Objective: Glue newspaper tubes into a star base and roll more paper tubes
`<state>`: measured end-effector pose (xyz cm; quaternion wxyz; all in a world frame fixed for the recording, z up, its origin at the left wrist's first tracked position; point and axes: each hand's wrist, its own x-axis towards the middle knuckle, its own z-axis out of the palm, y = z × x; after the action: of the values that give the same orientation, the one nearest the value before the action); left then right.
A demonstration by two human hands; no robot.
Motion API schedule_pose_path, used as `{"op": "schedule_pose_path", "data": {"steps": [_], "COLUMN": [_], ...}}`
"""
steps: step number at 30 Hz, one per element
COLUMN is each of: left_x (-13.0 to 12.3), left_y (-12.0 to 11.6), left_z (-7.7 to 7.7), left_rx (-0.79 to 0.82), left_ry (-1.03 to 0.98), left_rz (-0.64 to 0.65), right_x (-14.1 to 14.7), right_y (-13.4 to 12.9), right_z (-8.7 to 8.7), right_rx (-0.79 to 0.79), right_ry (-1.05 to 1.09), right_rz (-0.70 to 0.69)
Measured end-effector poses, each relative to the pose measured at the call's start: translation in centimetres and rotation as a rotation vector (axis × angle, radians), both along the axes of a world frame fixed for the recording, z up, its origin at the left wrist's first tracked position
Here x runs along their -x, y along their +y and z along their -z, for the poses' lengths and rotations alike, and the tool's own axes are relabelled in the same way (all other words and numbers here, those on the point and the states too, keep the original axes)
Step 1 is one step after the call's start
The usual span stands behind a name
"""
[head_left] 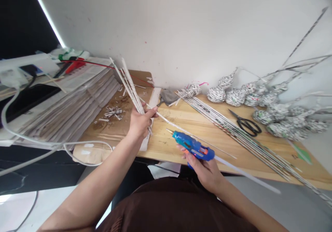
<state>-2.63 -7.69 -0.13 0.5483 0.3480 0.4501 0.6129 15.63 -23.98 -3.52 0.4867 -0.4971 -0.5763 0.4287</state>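
My left hand (141, 119) is closed around a bundle of thin rolled-paper sticks (129, 85), which fan upward from the fist. A single long paper stick (192, 134) runs from that hand down to the right, passing behind the glue gun. In my right hand (203, 169) is a blue hot glue gun (192, 145), gripped by its handle. Its brass nozzle points left toward the long stick; whether the two touch I cannot tell. A long whitish glue stick (249, 175) sticks out of the gun's rear.
Loose paper sticks (223, 124) lie across the wooden table (166, 138). Black scissors (246, 123) rest beside woven paper gourd shapes (234, 95) along the wall. At left, stacked newspapers (85, 104) stand near cardboard (127, 118) with scraps (114, 111) and a white cable (33, 137).
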Motion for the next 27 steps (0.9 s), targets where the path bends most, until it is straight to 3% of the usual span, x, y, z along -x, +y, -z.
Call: {"op": "schedule_pose_path", "data": {"steps": [3,8,12,19,22,27], "left_x": [-0.1,0.1,-0.1,-0.5,-0.9,-1.6], "left_y": [-0.4,-0.8,-0.9,-1.1,-1.5,-2.5], "left_z": [-0.3,-0.8,-0.5,0.2,0.2,0.3], "left_rx": [0.032,0.088,0.046,-0.197,-0.263,-0.276], "left_ry": [-0.054,-0.091,-0.042,0.3,0.39,0.315], "left_rz": [0.026,0.049,0.001,-0.128,-0.078,0.146], "right_x": [0.3,0.1,0.0,0.2,0.0,-0.5], "right_y": [0.2,0.4,0.1,-0.5,-0.4,0.0], "right_z": [0.0,-0.2,-0.8,-1.6,-2.2,-3.0], "right_rx": [0.042,-0.022,-0.055,-0.157,-0.22,-0.202], "right_ry": [0.065,0.183,0.117,0.01,-0.067,-0.15], "right_rz": [-0.037,0.086,0.059,0.014,-0.002,-0.006]}}
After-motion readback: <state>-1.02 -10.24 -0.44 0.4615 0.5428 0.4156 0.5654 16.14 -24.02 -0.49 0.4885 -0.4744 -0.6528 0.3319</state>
